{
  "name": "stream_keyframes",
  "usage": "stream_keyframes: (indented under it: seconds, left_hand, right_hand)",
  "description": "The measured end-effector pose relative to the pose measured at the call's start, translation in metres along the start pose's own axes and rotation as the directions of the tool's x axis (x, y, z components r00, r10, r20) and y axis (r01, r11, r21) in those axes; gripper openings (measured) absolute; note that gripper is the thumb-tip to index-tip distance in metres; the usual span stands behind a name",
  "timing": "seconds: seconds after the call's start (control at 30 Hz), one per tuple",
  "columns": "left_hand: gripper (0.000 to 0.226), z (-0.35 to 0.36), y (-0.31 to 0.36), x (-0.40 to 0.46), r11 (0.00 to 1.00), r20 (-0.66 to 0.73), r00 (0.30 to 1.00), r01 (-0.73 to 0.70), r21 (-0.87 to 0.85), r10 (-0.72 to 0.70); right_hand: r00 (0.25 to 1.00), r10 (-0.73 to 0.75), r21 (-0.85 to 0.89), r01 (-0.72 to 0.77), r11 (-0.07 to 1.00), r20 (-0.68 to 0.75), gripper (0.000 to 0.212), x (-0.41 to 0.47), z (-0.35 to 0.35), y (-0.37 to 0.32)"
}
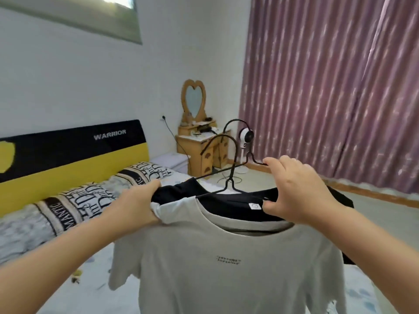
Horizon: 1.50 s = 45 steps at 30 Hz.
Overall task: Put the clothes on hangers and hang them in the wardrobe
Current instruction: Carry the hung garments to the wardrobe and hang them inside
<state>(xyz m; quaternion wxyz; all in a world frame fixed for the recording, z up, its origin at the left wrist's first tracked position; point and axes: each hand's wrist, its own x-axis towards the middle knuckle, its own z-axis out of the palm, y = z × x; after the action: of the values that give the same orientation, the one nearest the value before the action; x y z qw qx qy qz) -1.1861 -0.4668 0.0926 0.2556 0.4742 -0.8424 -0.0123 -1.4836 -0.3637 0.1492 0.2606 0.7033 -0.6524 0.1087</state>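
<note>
A grey T-shirt (226, 264) with small dark lettering hangs in front of me, and a black garment (235, 205) sits right behind it. Two black wire hangers (229, 162) stick up from their collars, hooks pointing up. My left hand (136, 205) grips the left shoulders of both garments together. On the other side, my right hand (299, 191) pinches the black collar between thumb and fingers, its fingertips at the rear hanger's wire. No wardrobe is in view.
A bed with patterned pillows (90, 200) and a black-and-yellow headboard (72, 155) lies to the left and below. A wooden dressing table with a heart mirror (199, 137) and a white fan (246, 141) stand at the back wall. Pink curtains (340, 87) cover the right side.
</note>
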Motion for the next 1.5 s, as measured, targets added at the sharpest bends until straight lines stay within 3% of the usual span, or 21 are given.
stream_keyframes:
  seconds: [0.17,0.27,0.37,0.53,0.63,0.73,0.8,0.87,0.93,1.0,1.13,1.23,1.33,1.5]
  left_hand:
    - [0.076,-0.067,-0.054,-0.072,0.996,-0.031,0.995,0.092,-0.019,-0.093]
    - [0.055,-0.116,-0.093,-0.127,0.998,-0.109,0.993,-0.039,0.040,0.043]
    - [0.031,-0.163,-0.134,-0.183,0.983,-0.065,0.992,-0.093,0.158,0.105]
    - [0.049,-0.226,-0.203,-0.266,0.945,-0.224,0.969,-0.031,0.327,0.109]
    - [0.059,-0.258,-0.234,-0.313,0.907,-0.330,0.944,0.122,0.403,0.020]
    - [0.054,-0.285,-0.253,-0.356,0.804,-0.367,0.925,0.293,0.516,-0.102]
    - [0.031,-0.297,-0.270,-0.382,0.750,-0.367,0.910,0.377,0.544,-0.191]
    - [0.018,-0.305,-0.287,-0.407,0.716,-0.373,0.889,0.442,0.541,-0.266]
    - [0.020,-0.309,-0.301,-0.428,0.681,-0.403,0.855,0.508,0.528,-0.326]
    - [0.022,-0.318,-0.305,-0.440,0.638,-0.448,0.819,0.566,0.522,-0.359]
    - [0.027,-0.338,-0.317,-0.463,0.558,-0.499,0.782,0.619,0.553,-0.373]
    - [0.030,-0.346,-0.325,-0.482,0.508,-0.552,0.703,0.709,0.489,-0.449]
    - [0.035,-0.351,-0.329,-0.490,0.413,-0.562,0.656,0.755,0.510,-0.504]
    - [0.063,-0.353,-0.339,-0.509,0.323,-0.575,0.545,0.834,0.448,-0.610]
  right_hand:
    - [0.995,-0.098,0.074,0.098,0.992,0.000,0.082,0.018,-0.033,-0.091]
    - [0.991,-0.134,0.113,0.135,0.984,-0.016,0.082,0.027,-0.049,-0.152]
    - [0.978,-0.196,0.155,0.205,0.967,-0.066,0.082,0.038,-0.064,-0.217]
    - [0.937,-0.317,0.208,0.342,0.916,-0.145,0.081,0.052,-0.091,-0.333]
    - [0.909,-0.378,0.300,0.415,0.859,-0.174,0.080,0.057,-0.107,-0.398]
    - [0.886,-0.445,0.441,0.453,0.775,-0.129,0.086,0.063,-0.122,-0.455]
    - [0.876,-0.474,0.550,0.438,0.711,-0.086,0.089,0.068,-0.131,-0.488]
    - [0.862,-0.505,0.640,0.406,0.652,-0.033,0.071,0.076,-0.136,-0.518]
    - [0.814,-0.581,0.741,0.386,0.550,0.007,0.041,0.088,-0.136,-0.546]
    - [0.730,-0.683,0.846,0.353,0.400,0.019,0.028,0.101,-0.133,-0.573]
    - [0.702,-0.711,0.954,0.237,0.185,-0.036,0.037,0.132,-0.123,-0.618]
    - [0.641,-0.765,0.982,0.173,0.076,-0.054,0.035,0.157,-0.117,-0.649]
    - [0.549,-0.831,0.988,0.156,0.001,-0.086,0.032,0.169,-0.120,-0.685]
    - [0.409,-0.904,0.985,0.165,-0.056,-0.120,0.031,0.168,-0.127,-0.751]
